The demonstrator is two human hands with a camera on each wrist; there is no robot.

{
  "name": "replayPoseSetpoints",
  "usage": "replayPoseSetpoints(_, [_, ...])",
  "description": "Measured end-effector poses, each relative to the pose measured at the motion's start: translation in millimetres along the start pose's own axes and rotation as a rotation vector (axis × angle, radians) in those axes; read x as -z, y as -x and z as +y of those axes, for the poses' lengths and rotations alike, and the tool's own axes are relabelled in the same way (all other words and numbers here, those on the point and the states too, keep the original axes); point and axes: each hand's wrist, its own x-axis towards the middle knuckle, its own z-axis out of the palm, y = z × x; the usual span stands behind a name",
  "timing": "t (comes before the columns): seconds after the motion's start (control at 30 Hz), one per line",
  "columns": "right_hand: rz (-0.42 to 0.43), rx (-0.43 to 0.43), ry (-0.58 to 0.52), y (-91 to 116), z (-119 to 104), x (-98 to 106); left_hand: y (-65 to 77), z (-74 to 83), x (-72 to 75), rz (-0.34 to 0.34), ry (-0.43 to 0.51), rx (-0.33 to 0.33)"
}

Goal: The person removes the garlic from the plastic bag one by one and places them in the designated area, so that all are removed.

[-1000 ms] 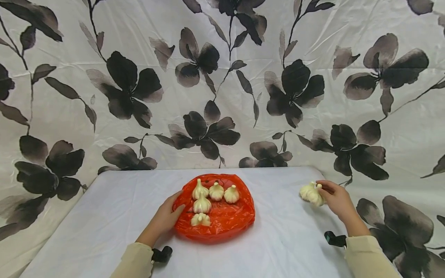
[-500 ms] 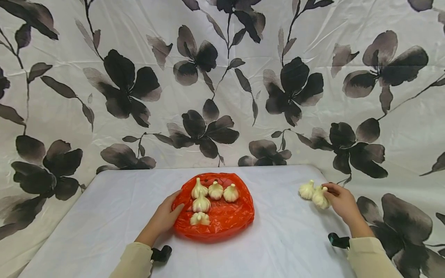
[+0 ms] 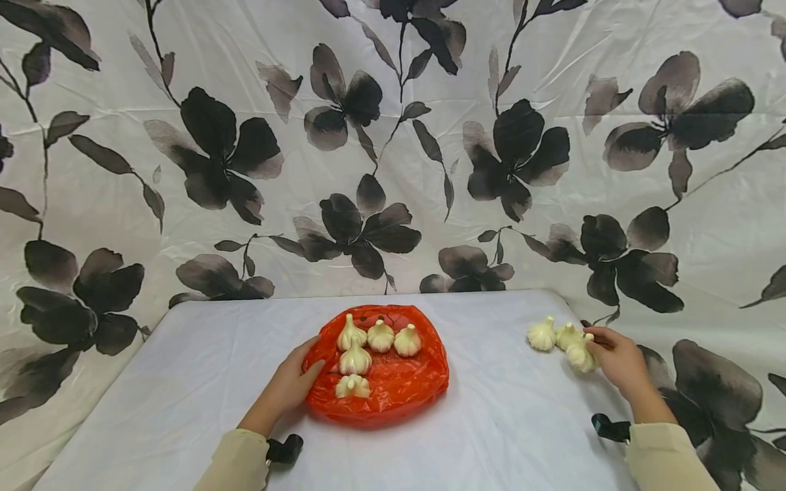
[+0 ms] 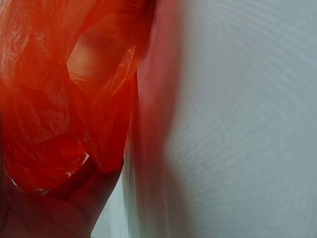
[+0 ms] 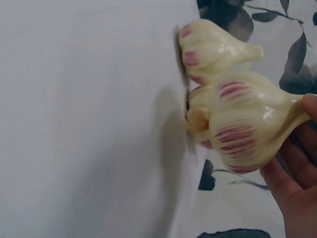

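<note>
A red plastic bag [image 3: 405, 389] lies spread in the middle of the table, puffed at the edges, with several garlic bulbs [image 3: 355, 358] on top. My left hand [image 3: 291, 378] grips its left edge; the left wrist view shows the crinkled bag [image 4: 44, 109] against the fingers. At the table's right side, my right hand [image 3: 620, 361] pinches a garlic bulb [image 5: 242, 124] by its stem. Two more bulbs sit by it: one [image 3: 542, 334] farther left, the other [image 3: 568, 336] partly behind the held bulb. The held bulb has pink streaks and overlaps its neighbour in the right wrist view.
A white cloth [image 3: 491, 423] covers the table. Behind it hangs a pale curtain [image 3: 430, 170] with dark flowers. The table's right edge runs close to the right hand and the loose bulbs.
My right hand has moved right and slightly nearer with its garlic bulb, bringing the third bulb on that side into view. The left hand and the bag have stayed put.
</note>
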Motion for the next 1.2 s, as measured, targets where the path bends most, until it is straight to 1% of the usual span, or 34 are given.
replayPoseSetpoints(0.13, [0.005, -0.018, 0.019, -0.1, 2.9, 1.1, -0.3, -0.5, 0.0, 0.0, -0.002, -0.001])
replayPoseSetpoints(0.3, [0.01, -0.041, 0.031, -1.5, 6.7, 0.3, -0.7, -0.6, -0.6, -0.004, 0.0, 0.016])
replayPoseSetpoints(0.5, [0.033, -0.028, 0.062, -5.2, 11.7, 1.7, -2.3, -0.8, -1.9, -0.008, 0.005, 0.027])
replayPoseSetpoints(0.63, [0.053, -0.035, 0.075, -8.9, 14.2, 1.7, -2.8, -1.1, -2.6, -0.011, 0.005, 0.029])
replayPoseSetpoints(0.77, [0.081, -0.068, 0.073, -13.0, 15.9, 1.2, -2.0, -0.2, -2.3, -0.013, 0.004, 0.032])
replayPoseSetpoints(1.0, [0.14, -0.164, 0.054, -16.1, 17.3, -0.3, -1.2, 0.8, -0.5, -0.009, 0.003, 0.032])
replayPoseSetpoints(1.2, [0.146, -0.183, 0.047, -14.4, 22.0, -1.2, -0.9, 1.7, -1.0, -0.02, -0.002, 0.046])
